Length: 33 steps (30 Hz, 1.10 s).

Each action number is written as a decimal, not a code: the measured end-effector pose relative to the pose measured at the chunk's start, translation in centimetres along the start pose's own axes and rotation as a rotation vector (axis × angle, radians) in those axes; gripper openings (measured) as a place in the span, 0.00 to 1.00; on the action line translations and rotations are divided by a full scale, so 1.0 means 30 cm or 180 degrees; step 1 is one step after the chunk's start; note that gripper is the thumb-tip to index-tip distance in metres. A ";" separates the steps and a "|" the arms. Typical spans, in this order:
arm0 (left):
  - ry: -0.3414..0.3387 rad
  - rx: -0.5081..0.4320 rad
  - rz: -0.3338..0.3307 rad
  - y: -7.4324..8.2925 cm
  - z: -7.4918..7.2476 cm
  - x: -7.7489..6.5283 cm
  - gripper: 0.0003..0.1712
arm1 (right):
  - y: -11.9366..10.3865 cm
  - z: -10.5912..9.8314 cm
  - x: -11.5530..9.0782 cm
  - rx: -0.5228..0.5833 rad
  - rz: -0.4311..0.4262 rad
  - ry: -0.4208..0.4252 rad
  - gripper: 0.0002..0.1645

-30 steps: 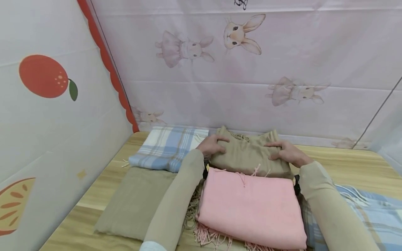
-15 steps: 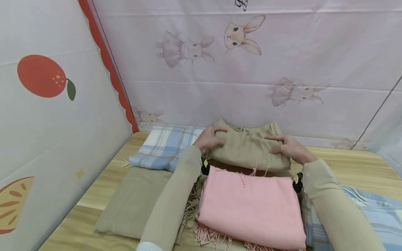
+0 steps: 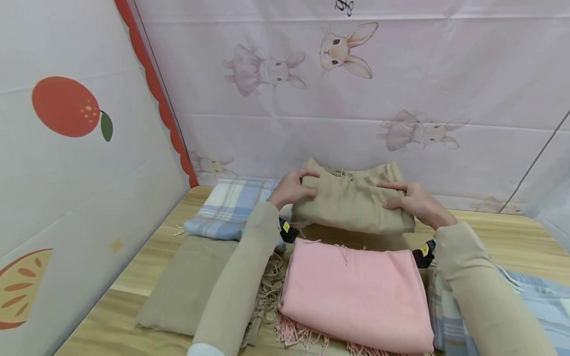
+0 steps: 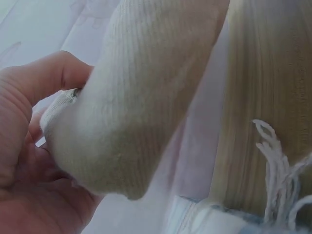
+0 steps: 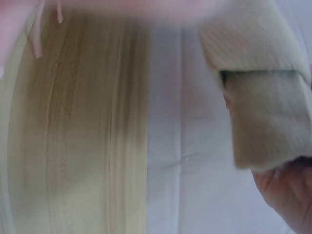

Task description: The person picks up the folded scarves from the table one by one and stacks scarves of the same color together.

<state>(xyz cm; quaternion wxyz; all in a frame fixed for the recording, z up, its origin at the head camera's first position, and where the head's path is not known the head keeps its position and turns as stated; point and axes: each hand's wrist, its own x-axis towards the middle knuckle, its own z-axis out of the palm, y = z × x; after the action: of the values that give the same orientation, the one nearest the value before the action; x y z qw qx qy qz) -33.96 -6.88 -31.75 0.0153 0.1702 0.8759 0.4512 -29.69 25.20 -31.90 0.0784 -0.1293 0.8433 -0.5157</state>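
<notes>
A folded khaki scarf (image 3: 347, 202) with knotted fringe at its top edge is held up at the back of the table. My left hand (image 3: 291, 188) grips its left end, thumb in front; in the left wrist view the cloth's rounded fold sits between thumb and fingers. At the right end my right hand (image 3: 416, 201) holds the scarf, forefinger and thumb on the front face and the other fingers mostly hidden. Folded layers of its end show in the right wrist view. Nearer to me, a folded pink scarf (image 3: 356, 296) with pink fringe lies below the hands.
Another folded khaki scarf (image 3: 187, 287) lies at the left, with a blue and white plaid scarf (image 3: 236, 202) behind it. More plaid cloth (image 3: 543, 306) spreads at the right, partly under my right sleeve. A printed rabbit curtain (image 3: 285, 138) rises behind the wooden table (image 3: 498, 232).
Both hands have raised the khaki scarf up off the table toward the curtain, baring wood between it and the pink scarf. The other scarves have stayed in place.
</notes>
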 end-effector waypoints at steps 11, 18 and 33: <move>-0.0017 -0.0059 -0.0037 -0.003 -0.032 -0.032 0.30 | -0.041 0.019 -0.016 0.0055 0.0068 -0.0001 0.40; 0.0002 -0.0007 0.0043 0.004 -0.062 -0.054 0.30 | -0.075 0.041 -0.023 0.0028 0.0158 0.0070 0.40; -0.0027 -0.0060 0.0096 0.004 -0.112 -0.109 0.29 | -0.128 0.091 -0.041 -0.0022 0.0162 -0.0018 0.40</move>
<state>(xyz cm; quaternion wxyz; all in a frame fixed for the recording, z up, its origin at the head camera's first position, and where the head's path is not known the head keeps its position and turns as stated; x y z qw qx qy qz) -31.45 -10.46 -30.07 0.0138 0.1851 0.8689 0.4588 -27.25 21.59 -29.73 0.0935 -0.1095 0.8479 -0.5102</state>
